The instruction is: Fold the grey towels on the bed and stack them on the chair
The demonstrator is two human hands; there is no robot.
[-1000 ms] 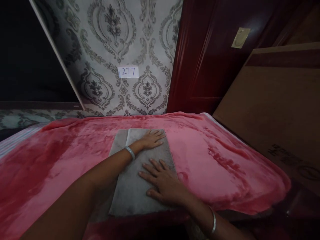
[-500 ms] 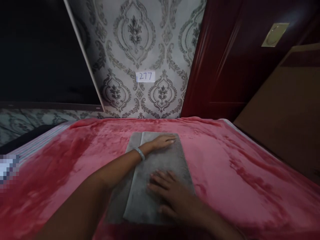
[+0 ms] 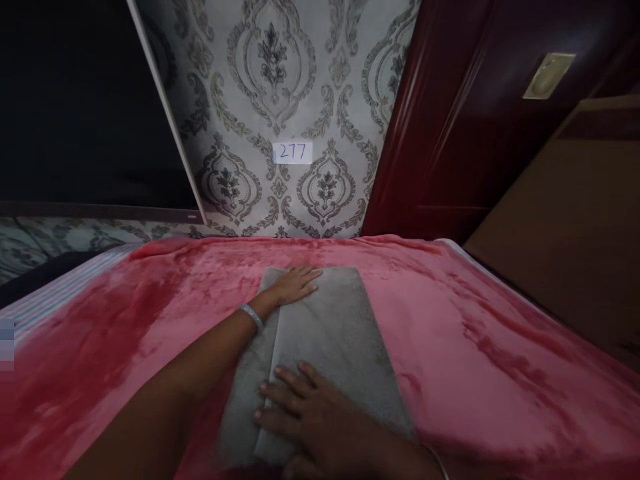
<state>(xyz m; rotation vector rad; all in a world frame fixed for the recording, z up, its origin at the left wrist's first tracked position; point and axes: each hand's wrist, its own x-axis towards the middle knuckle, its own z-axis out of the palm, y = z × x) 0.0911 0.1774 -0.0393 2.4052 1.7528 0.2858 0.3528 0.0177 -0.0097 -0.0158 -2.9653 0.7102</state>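
A folded grey towel lies lengthwise on a pink-red fleece blanket. My left hand rests flat on the towel's far left corner, fingers stretched out, a pale bangle on the wrist. My right hand lies flat on the towel's near left part, fingers spread across its folded edge. A thin bangle shows at the right wrist. Neither hand holds anything.
Patterned grey wallpaper with a small paper label reading 277 stands behind the bed. A dark red door is to the right, a brown board beside it. A dark panel fills the upper left.
Both hands slid left across the towel: the left from the far middle to the far left corner, the right from the near middle to the near left edge.
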